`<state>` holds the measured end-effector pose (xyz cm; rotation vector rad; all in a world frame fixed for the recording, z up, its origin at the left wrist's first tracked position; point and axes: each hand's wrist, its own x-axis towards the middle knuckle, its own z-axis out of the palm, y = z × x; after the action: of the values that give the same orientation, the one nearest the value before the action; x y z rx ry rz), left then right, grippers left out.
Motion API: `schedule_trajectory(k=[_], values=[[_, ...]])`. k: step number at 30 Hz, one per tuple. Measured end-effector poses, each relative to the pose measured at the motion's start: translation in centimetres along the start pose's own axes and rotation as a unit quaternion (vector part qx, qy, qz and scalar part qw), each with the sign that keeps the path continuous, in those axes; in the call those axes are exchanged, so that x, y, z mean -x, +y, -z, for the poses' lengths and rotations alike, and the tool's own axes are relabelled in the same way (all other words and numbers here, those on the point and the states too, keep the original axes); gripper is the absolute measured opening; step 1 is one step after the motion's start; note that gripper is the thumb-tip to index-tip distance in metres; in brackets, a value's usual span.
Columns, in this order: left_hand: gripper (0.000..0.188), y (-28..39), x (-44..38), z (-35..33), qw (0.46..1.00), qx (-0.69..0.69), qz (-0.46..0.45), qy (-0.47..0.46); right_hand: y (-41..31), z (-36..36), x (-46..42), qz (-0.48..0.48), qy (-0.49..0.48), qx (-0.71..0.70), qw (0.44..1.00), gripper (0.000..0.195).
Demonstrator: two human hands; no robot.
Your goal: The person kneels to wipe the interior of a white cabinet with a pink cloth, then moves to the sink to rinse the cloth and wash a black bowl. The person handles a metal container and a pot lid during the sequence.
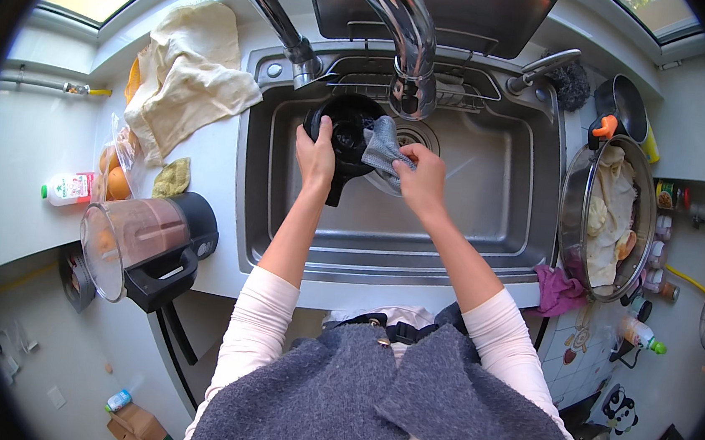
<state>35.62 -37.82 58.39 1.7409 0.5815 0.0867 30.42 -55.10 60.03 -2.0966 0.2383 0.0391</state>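
A black round pan with a short handle [350,133] is tilted over the left part of the stainless steel sink [453,219]. My left hand [317,157] grips its left rim, with the thumb on top. In my right hand [420,179] is a grey knitted cleaning cloth [386,147], pinched between thumb and fingers. The cloth's far end touches the pan's right rim. Below the cloth a pale curved edge shows, too covered to identify. The chrome faucet [414,56] arches over the sink just beyond the pan, and I cannot see water running from it.
A blender jug [144,233] lies on the left counter beside a cream cloth [195,74] and a green-capped bottle [69,188]. At right stand a glass-lidded pot with dough-like food [607,217] and a purple cloth [559,291]. A wire rack [364,81] spans the sink's back.
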Motion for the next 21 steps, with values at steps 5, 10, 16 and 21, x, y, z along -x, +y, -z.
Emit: schedule_trajectory(k=[5,10,16,21], values=[[0.049,0.5,-0.6,0.3,0.999,0.0,-0.007,-0.05,2.5,3.1,-1.2,-0.096,0.102,-0.329,0.934,0.02],[0.05,-0.2,-0.2,0.5,0.997,-0.002,0.019,-0.07,1.4,6.3,-2.7,-0.071,0.094,-0.394,0.911,0.027],[0.052,0.1,0.7,-0.7,0.996,0.022,0.011,-0.088,0.4,1.5,-2.6,0.234,0.079,0.112,0.963,0.042],[0.052,1.0,2.1,-0.7,0.987,-0.033,-0.023,-0.155,0.2,-0.4,-5.0,0.067,-0.019,0.288,0.955,0.02]])
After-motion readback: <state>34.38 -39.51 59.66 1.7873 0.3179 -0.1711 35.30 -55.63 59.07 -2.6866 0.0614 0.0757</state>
